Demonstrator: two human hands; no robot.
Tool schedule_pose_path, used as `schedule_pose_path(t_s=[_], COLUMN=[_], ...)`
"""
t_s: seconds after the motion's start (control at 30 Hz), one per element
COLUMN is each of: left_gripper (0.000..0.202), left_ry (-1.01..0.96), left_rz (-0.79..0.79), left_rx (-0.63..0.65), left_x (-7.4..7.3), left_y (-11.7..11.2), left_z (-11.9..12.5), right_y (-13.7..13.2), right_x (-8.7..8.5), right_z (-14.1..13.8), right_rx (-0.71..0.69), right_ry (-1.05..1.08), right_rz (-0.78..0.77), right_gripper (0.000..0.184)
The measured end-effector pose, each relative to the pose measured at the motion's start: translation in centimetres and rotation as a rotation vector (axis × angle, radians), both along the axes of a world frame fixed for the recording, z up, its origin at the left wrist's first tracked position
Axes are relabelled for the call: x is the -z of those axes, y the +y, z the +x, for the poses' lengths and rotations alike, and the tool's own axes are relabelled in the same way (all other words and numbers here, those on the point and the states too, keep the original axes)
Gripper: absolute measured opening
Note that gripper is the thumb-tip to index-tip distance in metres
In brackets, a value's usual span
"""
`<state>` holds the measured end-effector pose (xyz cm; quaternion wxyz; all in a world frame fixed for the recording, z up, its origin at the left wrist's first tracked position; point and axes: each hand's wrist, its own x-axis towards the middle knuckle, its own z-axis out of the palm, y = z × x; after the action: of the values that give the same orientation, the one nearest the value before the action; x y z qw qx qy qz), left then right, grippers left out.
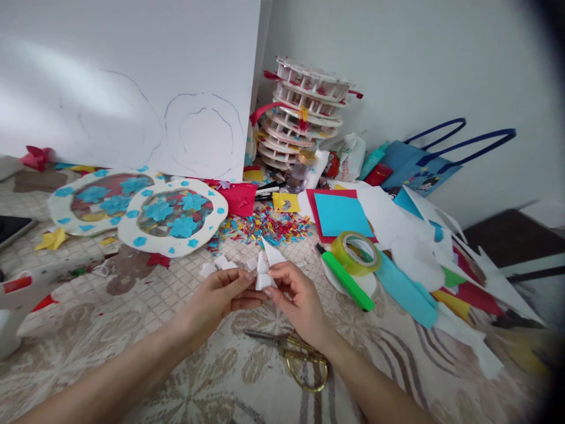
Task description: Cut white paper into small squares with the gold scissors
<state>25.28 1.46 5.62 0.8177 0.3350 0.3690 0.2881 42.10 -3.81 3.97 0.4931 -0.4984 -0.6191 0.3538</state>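
Between my two hands, above the middle of the table, is a small folded piece of white paper (263,280). My left hand (232,288) pinches it from the left, and my right hand (293,291) grips it from the right with thumb and fingers. A pointed white paper piece (272,252) shows just behind the fingertips; whether it is joined to the folded one I cannot tell. Small white paper scraps (225,263) lie beyond my left fingers. Scissors with gold handles (304,359) rest on the cloth below my right hand, partly under the wrist.
Two white rings with blue paper flowers (212,227) lie left. Behind my hands is a confetti heap (269,227). Right are a tape roll (355,253), a green cutter (346,281), blue paper (342,215) and a bag (419,162). A tiered white structure (304,112) stands behind; a glue gun (22,294) lies far left.
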Motion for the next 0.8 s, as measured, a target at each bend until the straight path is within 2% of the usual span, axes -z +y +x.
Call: schedule_pose_path(t_s=[0.6, 0.8], left_gripper=[0.019, 0.016], left_ry=[-0.013, 0.060], left_rz=[0.005, 0.071], left_rx=[-0.011, 0.031], left_x=[0.13, 0.09], left_y=[0.00, -0.02], left_z=[-0.02, 0.09], right_y=[-0.02, -0.13], right_x=[-0.06, -0.61], right_z=[0.02, -0.04], right_rx=[0.005, 0.006], right_ry=[-0.085, -0.149], right_rz=[0.012, 0.059], right_gripper=[0.012, 0.015])
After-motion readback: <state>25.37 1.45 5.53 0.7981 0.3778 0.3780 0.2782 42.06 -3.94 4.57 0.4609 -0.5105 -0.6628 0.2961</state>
